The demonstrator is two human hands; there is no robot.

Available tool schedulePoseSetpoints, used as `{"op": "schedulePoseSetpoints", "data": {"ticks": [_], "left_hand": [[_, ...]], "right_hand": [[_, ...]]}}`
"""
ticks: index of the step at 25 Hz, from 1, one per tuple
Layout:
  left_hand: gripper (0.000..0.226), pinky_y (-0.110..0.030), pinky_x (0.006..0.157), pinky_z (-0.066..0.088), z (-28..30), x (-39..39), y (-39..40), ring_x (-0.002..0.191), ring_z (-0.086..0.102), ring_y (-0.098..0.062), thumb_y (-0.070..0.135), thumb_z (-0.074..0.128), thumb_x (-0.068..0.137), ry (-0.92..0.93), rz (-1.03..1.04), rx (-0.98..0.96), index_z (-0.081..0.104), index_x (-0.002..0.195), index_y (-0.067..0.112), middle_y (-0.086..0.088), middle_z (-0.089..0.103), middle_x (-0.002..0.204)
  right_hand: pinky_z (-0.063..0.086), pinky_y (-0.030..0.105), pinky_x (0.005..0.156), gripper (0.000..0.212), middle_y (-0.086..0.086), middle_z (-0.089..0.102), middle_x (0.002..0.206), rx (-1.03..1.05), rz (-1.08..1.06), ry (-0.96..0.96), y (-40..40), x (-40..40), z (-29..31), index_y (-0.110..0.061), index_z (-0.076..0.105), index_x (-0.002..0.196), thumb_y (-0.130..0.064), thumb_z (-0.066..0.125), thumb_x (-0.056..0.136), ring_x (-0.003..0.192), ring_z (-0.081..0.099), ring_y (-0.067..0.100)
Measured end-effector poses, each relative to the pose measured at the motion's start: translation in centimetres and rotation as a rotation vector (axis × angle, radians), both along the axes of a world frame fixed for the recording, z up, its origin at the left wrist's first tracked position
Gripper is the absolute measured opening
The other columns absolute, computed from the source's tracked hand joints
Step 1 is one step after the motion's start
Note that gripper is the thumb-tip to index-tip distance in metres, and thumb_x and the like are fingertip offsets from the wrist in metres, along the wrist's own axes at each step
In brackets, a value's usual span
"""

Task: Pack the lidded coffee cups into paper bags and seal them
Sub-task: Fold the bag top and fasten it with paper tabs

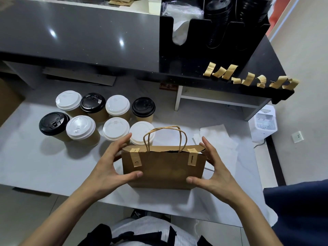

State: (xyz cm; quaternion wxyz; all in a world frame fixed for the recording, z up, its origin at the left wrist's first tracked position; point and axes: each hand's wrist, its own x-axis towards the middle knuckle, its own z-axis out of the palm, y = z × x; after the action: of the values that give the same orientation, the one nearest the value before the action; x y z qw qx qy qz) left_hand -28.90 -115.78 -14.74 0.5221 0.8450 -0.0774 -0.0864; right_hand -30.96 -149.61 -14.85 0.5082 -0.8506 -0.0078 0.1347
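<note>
A brown paper bag [164, 172] with twisted handles stands upright at the table's front edge. Two tan tape strips hold its folded top down, one at the left [135, 158] and one at the right [192, 157]. My left hand [113, 162] holds the bag's left side, thumb on the front face. My right hand [211, 166] holds the right side the same way. Behind and to the left stand several lidded kraft cups [116, 129], some with white lids, some with black lids [54, 123]. One white-lidded cup [141, 133] is right behind the bag.
Several tan tape strips [248, 78] hang from the edge of the black counter [276, 93] at the upper right. A black organizer [209, 29] holds lids and napkins. White paper sheets [218, 137] lie right of the bag. A white appliance [264, 125] stands on the floor.
</note>
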Motion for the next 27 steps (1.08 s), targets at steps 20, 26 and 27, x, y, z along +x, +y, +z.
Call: {"op": "schedulePoseSetpoints", "data": {"ticks": [20, 26, 27], "left_hand": [[0.087, -0.031, 0.103, 0.051, 0.2, -4.2, -2.1, 0.131, 0.054, -0.004, 0.018, 0.090, 0.073, 0.104, 0.115, -0.106, 0.043, 0.140, 0.046, 0.022, 0.058, 0.137], [0.087, -0.030, 0.110, 0.044, 3.7, -4.8, -4.0, 0.135, 0.048, 0.002, 0.031, 0.086, 0.076, -0.026, 0.089, -0.117, 0.039, 0.148, 0.041, 0.024, 0.055, 0.141], [0.088, -0.030, 0.110, 0.044, 4.2, -4.7, -4.2, 0.135, 0.048, 0.002, 0.032, 0.087, 0.077, -0.045, 0.080, -0.122, 0.038, 0.150, 0.041, 0.024, 0.055, 0.141]], "right_hand": [[0.052, 0.027, 0.096, 0.063, -0.027, 0.064, 0.123, 0.170, -0.210, -0.018, 1.4, -3.2, -2.0, -0.045, 0.047, 0.136, -0.043, 0.077, 0.081, 0.115, 0.063, 0.001], [0.054, 0.024, 0.085, 0.053, -0.024, 0.066, 0.116, 0.213, -0.393, -0.174, 1.7, -3.3, 1.1, -0.043, 0.052, 0.133, -0.053, 0.066, 0.084, 0.105, 0.065, 0.001], [0.053, 0.023, 0.085, 0.052, -0.023, 0.066, 0.116, 0.216, -0.414, -0.198, 1.8, -3.2, 1.7, -0.043, 0.052, 0.134, -0.054, 0.064, 0.084, 0.105, 0.064, 0.001]]}}
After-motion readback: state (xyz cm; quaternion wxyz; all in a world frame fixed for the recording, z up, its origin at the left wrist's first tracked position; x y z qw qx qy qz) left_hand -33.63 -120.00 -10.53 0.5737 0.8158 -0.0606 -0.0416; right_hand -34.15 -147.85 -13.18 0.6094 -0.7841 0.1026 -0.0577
